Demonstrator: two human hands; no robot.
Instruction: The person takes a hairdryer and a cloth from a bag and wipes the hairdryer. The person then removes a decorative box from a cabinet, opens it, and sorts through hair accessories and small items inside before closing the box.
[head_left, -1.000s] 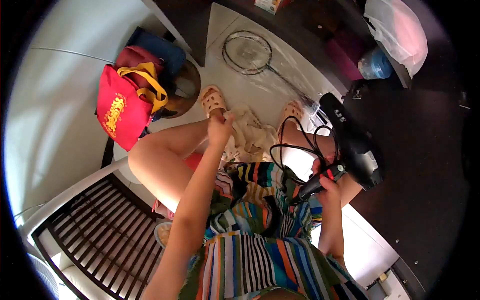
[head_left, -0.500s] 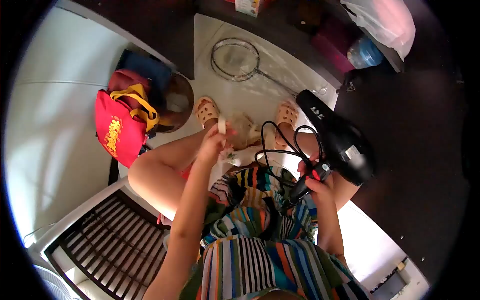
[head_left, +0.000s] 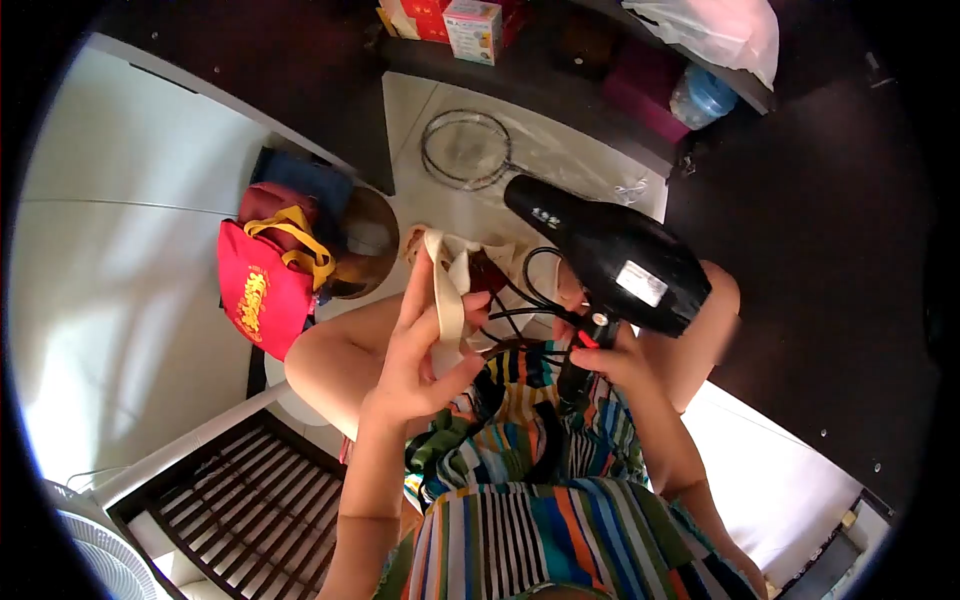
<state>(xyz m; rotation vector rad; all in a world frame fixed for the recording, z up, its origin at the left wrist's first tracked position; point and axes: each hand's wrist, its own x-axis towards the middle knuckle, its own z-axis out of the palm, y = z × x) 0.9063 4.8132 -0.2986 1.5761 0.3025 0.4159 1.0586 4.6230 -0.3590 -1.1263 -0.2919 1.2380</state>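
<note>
My right hand point(head_left: 610, 350) is wrapped round the handle of a black hair dryer point(head_left: 620, 250), whose nozzle points to the upper left over the floor. The dryer's black cord point(head_left: 535, 300) hangs in loops between my hands. A cream fabric strap point(head_left: 448, 290) passes between the fingers of my left hand point(head_left: 425, 350), which is raised above my lap. More pale cloth point(head_left: 500, 250) hangs beyond it, partly hidden by my fingers and the cord. Striped fabric point(head_left: 530, 510) covers my lap.
A badminton racket point(head_left: 467, 150) lies on the floor ahead. Bags, including a red bag point(head_left: 265, 290), stand at the left. A slatted wooden rack point(head_left: 250, 500) is at lower left, near a fan point(head_left: 100, 550). Dark furniture point(head_left: 800, 280) runs along the right, with small boxes point(head_left: 472, 30) at the top.
My left hand has come up and nearer, lifting the cream strap and cloth. My right hand has moved left with the hair dryer, now tilted more level. The view has shifted.
</note>
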